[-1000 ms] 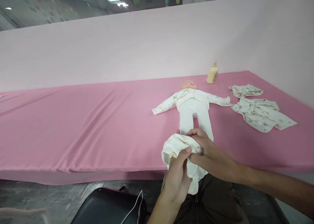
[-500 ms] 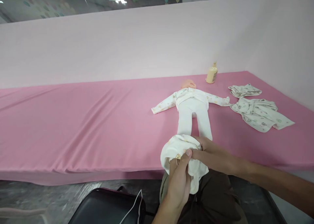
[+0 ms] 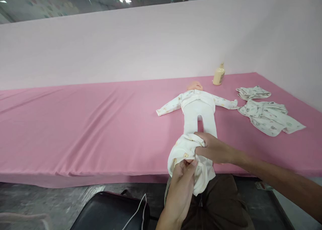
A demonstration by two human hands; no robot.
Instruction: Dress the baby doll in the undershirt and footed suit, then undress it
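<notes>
Cloth point(image 3: 185, 150), white with small prints, is held bunched by both hands at the front edge of the pink-covered surface point(image 3: 100, 129). Left hand point(image 3: 181, 184): near side of the cloth is pinched between thumb and fingers. Right hand point(image 3: 215, 148): far right side is gripped, thumb and fingers closed on the folds. Lower end is hung past the edge, above brown trousers point(image 3: 221, 196). Details inside the folds can't be made out.

Just beyond the cloth, a doll point(image 3: 198, 109) is laid flat, arms spread, head to the far side, dressed in printed top and white legwear. Leg ends are hidden by cloth and right hand; contact can't be told.

Pump bottle point(image 3: 218, 76) is stood upright behind the doll, to the right, near the wall point(image 3: 125, 48). Folded fabric point(image 3: 253, 93) is placed right of the doll; spread fabric point(image 3: 270, 117) is placed nearer, just beside the sleeve end. Black chair point(image 3: 108, 211) is seen below the front edge, with a white cable point(image 3: 136, 212) across it.
</notes>
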